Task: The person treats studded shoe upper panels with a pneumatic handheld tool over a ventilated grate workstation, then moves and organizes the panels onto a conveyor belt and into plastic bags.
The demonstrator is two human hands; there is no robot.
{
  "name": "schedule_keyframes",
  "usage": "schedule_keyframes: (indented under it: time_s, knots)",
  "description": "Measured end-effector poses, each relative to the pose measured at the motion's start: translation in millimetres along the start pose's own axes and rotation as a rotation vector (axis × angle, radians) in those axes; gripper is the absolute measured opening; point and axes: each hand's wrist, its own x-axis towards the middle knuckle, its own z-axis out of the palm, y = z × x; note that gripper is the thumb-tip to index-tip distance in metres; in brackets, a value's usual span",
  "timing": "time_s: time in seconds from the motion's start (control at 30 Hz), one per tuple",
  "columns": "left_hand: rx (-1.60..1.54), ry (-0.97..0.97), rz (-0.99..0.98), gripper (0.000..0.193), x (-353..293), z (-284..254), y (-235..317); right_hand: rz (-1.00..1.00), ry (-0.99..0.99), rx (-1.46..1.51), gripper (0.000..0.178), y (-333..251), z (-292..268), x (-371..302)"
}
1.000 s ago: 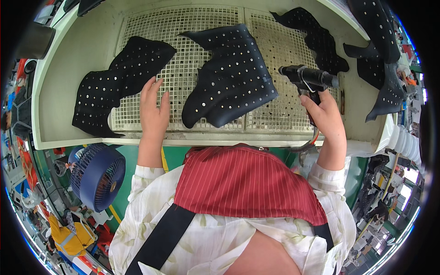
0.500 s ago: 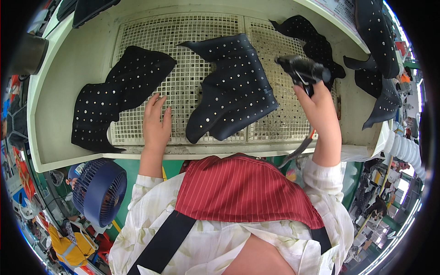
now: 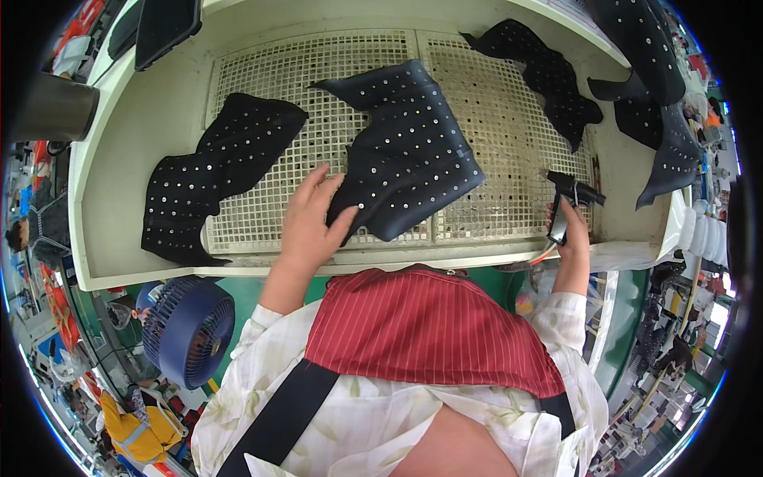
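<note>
My left hand (image 3: pixel 311 220) is at the left edge of the middle black piece (image 3: pixel 409 159), a flexible sheet dotted with small shiny studs or holes. Its fingers are spread, and the thumb overlaps the piece's lower left corner. Whether it presses on the piece I cannot tell. At the right side of the grid, my right hand (image 3: pixel 574 230) is closed around the grip of a black spray gun (image 3: pixel 574 189), its nozzle pointing left. A second dotted black piece (image 3: pixel 222 151) lies to the left, and a narrower one (image 3: pixel 540 71) at the far right.
The pieces lie on a pale perforated grid (image 3: pixel 485 215) inside a walled tray (image 3: pixel 107 215). More dotted black pieces (image 3: pixel 648 87) hang over the right wall. A blue fan (image 3: pixel 191 330) stands below the front left edge. A white ribbed hose (image 3: pixel 706 234) is at right.
My left hand has moved right, from the grid to the middle piece. My right hand has come back toward the front edge and slightly right with the spray gun.
</note>
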Motion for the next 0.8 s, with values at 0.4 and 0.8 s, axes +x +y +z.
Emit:
schedule_keyframes:
  time_s: [0.4,0.8]
  knots:
    - [-0.185,-0.294,-0.558,0.048,17,16,7,-0.764,0.418,-0.966,0.044,23,-12,-33]
    - [0.436,-0.201,0.241,0.07,18,22,51,-0.357,-0.523,-0.603,0.028,42,106,-90]
